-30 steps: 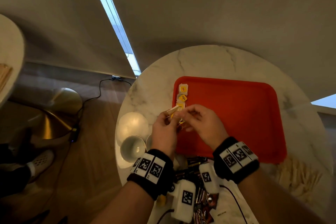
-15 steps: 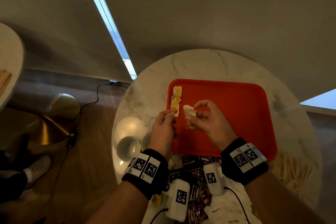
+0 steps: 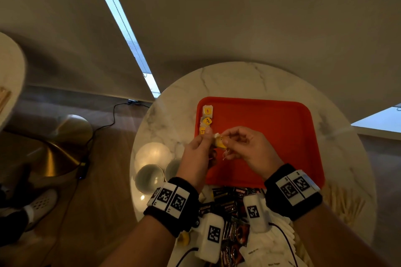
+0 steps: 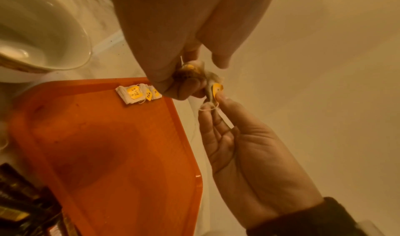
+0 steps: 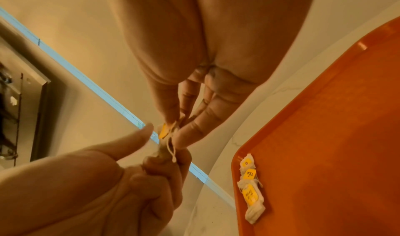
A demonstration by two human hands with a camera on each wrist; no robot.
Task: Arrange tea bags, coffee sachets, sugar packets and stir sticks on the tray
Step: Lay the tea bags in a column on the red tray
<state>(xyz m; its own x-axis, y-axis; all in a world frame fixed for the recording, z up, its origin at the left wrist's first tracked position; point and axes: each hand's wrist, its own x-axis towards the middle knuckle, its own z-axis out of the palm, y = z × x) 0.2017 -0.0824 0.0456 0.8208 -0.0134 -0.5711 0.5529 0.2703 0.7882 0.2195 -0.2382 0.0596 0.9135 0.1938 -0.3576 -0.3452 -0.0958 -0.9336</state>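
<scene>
A red tray (image 3: 271,132) lies on the round marble table (image 3: 238,80). Three tea bags (image 3: 206,120) with yellow tags sit in a column at its left edge, also visible in the wrist views (image 4: 138,94) (image 5: 251,188). Both hands meet just above the tray's left part. My left hand (image 3: 207,136) (image 4: 184,79) grips a crumpled tea bag (image 4: 189,69) in its curled fingers. My right hand (image 3: 225,140) (image 5: 175,128) pinches another tea bag (image 3: 219,142) (image 4: 215,89) by its yellow tag, and loose string hangs below it. The two bags touch.
Dark coffee sachets (image 3: 230,199) lie in a heap at the table's near edge, with white packets (image 3: 280,232) beside them. Wooden stir sticks (image 3: 345,204) lie at the right. White cups (image 3: 149,178) stand left of the tray. Most of the tray is bare.
Half a second ago the hands were apart, the right one holding a white tea bag. They have come together again over the tray's left part.
</scene>
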